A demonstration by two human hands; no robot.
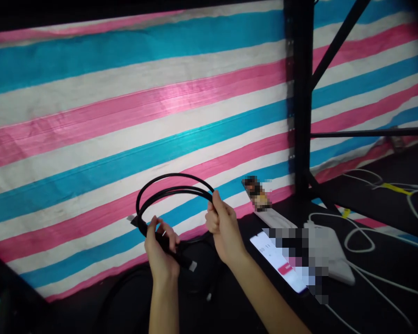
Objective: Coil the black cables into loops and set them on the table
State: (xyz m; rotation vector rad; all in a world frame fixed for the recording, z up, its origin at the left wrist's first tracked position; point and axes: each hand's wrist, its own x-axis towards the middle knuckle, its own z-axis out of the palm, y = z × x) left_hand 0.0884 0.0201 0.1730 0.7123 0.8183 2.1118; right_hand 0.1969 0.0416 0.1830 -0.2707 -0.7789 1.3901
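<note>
A black cable (176, 189) is looped in several turns between my two hands, raised above the black surface. My left hand (162, 248) is closed around the lower left part of the loops, near a plug with a silvery metal end (192, 266) that points down to the right. Another flat end (134, 221) sticks out at the left of the loops. My right hand (224, 222) grips the right side of the coil in a fist, thumb on top. The cable parts inside both palms are hidden.
A lit phone (276, 262) lies on the black surface (125, 306) at the right, beside a white device (334, 255) and several white cables (382, 278). More black cable lies behind my hands. A black metal post (301, 102) and a striped sheet (142, 116) stand behind.
</note>
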